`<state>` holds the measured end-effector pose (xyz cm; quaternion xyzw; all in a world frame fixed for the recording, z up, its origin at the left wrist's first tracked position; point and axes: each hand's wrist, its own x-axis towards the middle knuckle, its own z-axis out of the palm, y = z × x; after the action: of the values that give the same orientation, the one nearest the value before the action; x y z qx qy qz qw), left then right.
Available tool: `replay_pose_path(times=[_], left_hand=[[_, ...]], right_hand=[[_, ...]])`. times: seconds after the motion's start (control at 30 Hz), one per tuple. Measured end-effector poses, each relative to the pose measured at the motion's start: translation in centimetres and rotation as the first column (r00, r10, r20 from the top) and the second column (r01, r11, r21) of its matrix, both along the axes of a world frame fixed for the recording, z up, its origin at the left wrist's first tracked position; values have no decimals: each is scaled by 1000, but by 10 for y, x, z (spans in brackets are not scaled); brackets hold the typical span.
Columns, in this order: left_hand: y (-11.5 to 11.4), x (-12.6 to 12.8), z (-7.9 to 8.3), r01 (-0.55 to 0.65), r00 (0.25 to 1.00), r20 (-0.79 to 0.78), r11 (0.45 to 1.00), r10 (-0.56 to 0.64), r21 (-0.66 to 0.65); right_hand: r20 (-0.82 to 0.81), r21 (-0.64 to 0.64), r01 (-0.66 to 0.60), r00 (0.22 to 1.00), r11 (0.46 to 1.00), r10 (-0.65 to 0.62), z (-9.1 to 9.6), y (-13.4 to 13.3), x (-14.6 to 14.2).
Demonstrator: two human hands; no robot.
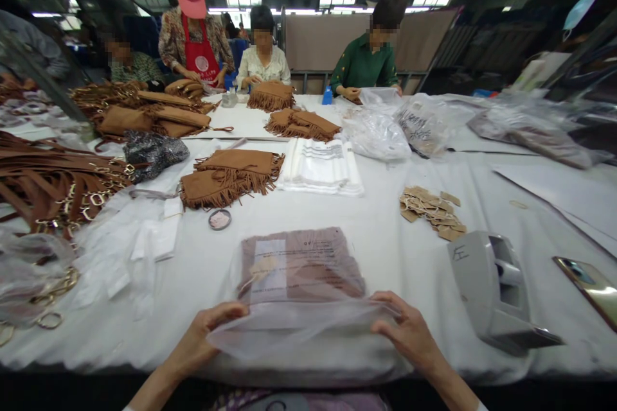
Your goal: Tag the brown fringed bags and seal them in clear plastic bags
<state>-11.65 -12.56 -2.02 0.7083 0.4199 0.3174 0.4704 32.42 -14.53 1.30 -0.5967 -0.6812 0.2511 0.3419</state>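
A clear plastic bag (299, 327) with printed lines of text lies flat at the table's near edge. Inside it is a brown fabric-like item (332, 263), seen through the film, with a pale paper slip and a tan tag on top. At the bag's near left corner, my left hand (207, 331) has its thumb and fingers closed on the loose open end. My right hand (407, 331) grips the same end at the right, the film's edge running between thumb and fingers. The bag's mouth is spread between both hands.
A grey tape dispenser (486, 295), a phone (590, 286) and cardboard tags (431, 209) lie right. Fringed brown bags (231, 173) and stacked white plastic bags (321, 167) lie ahead; brown straps (43, 180) with metal clasps lie left. Several people work across the table.
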Motion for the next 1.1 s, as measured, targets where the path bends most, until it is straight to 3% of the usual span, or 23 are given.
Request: replay_pose_path(times=[0.07, 0.17, 0.23, 0.3, 0.37, 0.43, 0.5, 0.57, 0.6, 0.73, 0.87, 0.97, 1.1], left_hand=[[-3, -7, -2, 145, 985, -130, 956, -115, 255], [-6, -9, 2, 338, 922, -360, 755, -144, 562], [-6, -6, 9, 487, 847, -501, 636, -177, 599], [-4, -2, 15, 604, 779, -559, 579, -284, 547], [-2, -1, 16, 633, 765, -511, 602, -392, 486], [-2, -2, 13, 572, 813, -403, 709, -420, 413], [-3, -1, 6, 397, 902, -304, 864, -306, 309], [-5, 3, -1, 130, 969, -235, 969, -79, 210], [-6, 7, -4, -1, 978, -206, 984, 39, 180], [-8, 26, -8, -318, 932, -124, 934, 339, 164], [-5, 37, -9, -537, 831, -49, 823, 554, 185], [-1, 37, -10, -571, 815, -7, 805, 579, 159], [4, 34, -10, -512, 857, -21, 855, 515, 86]], right_hand=[[178, 90, -263, 953, 961, 244, -7, -10, 12], [389, 223, -541, 812, 811, 435, -12, -22, 22], [446, 236, -640, 740, 731, 503, -10, -27, 19], [446, 178, -715, 671, 676, 592, -6, -30, 12], [359, 153, -735, 664, 660, 656, -4, -31, 5], [190, 140, -610, 790, 780, 583, -5, -31, 1], [26, 36, -373, 928, 927, 372, -9, -30, -1], [-54, -102, -137, 990, 985, 132, -13, -27, -4], [-81, -137, -52, 996, 989, 41, -14, -25, -7], [-187, -110, 156, 967, 982, -175, -15, -9, -18], [-220, 34, 200, 957, 979, -188, -4, 7, -23], [-218, 126, 114, 972, 985, -85, 8, 12, -21], [-198, -8, 54, 979, 998, -55, 9, 12, -21]])
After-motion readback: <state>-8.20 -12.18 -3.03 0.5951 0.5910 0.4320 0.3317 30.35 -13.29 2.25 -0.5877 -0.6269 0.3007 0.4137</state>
